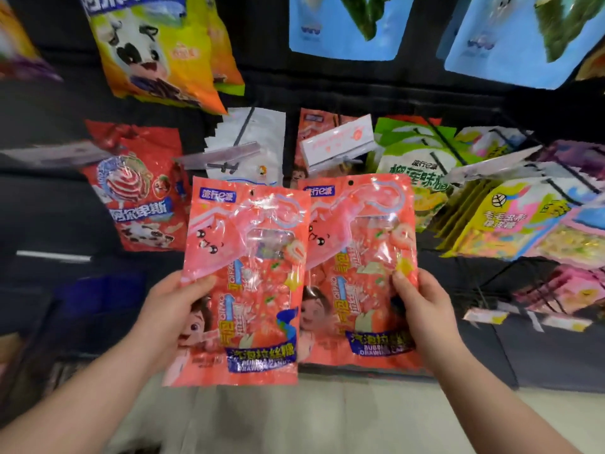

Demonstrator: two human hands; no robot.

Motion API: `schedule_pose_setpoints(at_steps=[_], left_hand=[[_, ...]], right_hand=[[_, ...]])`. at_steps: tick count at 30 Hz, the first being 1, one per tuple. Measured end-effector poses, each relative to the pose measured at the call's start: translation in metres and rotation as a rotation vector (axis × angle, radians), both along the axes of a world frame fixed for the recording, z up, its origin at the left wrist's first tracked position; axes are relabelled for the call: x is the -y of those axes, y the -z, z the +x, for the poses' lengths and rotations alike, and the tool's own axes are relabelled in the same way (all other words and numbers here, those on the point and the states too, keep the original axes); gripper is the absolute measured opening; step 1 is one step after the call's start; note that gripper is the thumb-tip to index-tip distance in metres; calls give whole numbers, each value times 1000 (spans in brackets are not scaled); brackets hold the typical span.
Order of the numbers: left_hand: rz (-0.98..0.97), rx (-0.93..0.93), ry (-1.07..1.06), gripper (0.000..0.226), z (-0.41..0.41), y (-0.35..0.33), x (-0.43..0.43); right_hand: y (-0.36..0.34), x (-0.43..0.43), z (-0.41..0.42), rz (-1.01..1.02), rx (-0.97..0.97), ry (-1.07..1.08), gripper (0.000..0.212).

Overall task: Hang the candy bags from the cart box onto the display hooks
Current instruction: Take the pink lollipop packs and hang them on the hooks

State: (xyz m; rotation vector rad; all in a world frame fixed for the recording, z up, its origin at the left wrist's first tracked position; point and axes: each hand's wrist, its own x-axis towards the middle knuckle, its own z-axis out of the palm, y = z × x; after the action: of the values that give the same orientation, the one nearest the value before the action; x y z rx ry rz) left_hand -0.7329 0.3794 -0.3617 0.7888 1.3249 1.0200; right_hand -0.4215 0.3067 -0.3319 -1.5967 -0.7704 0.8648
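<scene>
Each grip is clamped on a pink candy bag: left hand [170, 309] pinches the left bag [244, 283], right hand [422, 306] the right bag [360, 270]. Both bags are held upright by their lower edges, punch holes topmost, probably for threading onto the hook [340, 155] just above.

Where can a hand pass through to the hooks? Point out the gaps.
Left hand and right hand each hold a pink candy bag. Open dark backing lies left of the red lollipop bag; another strip runs under the blue bags. Crowded: the green and yellow bags, right.
</scene>
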Motion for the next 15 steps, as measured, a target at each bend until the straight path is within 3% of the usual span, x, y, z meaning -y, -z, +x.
schedule_pose_setpoints(at_steps=[10,15], left_hand=[[29,-30,-154,7,4,6,10],[24,-46,-150,10,3,1,10]], right_hand=[[14,-27,10,33,-63,-78,15],[16,-30,9,42,-101,-91,13]])
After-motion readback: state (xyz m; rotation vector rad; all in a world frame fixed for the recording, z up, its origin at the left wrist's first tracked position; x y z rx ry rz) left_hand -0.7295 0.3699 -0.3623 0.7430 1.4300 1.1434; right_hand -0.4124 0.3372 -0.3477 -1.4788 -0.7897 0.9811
